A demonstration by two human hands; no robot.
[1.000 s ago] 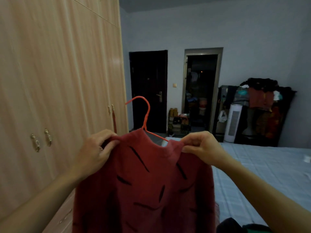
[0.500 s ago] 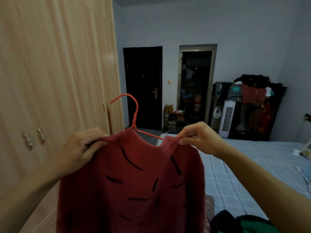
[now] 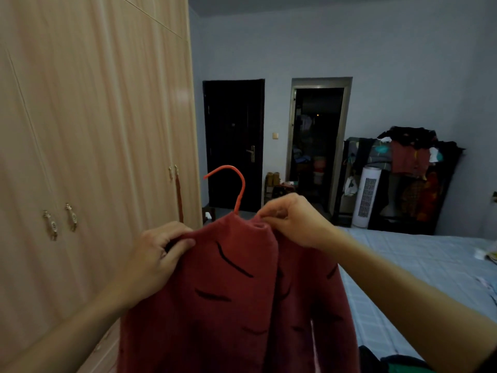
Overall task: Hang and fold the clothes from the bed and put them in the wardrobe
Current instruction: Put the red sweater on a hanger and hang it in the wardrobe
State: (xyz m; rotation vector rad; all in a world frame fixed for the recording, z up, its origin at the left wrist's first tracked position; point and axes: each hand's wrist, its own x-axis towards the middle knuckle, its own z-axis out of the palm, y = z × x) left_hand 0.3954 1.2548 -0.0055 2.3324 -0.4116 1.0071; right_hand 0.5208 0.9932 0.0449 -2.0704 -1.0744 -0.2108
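- Red and fuzzy, the sweater (image 3: 231,300) hangs in the air in front of the person, between the wardrobe (image 3: 94,130) and the bed (image 3: 419,267).
- The sweater could slip off the hanger (image 3: 236,189), I think. Only the orange hook sticks out at the neck, and I cannot tell if the hanger sits well in both shoulders.
- The left hand (image 3: 153,254) curls around the left shoulder of the sweater and grips it.
- The right hand (image 3: 293,219) pinches the cloth at the neck with its fingertips. That small pinch could let go, and then that side would drop.
- The wardrobe doors look closed. Both hands are busy, so opening a door could make the sweater fall.
- The sweater is dark red with thin black dashes on it. It looks thick and soft, and it hangs down long, out of view at the bottom.
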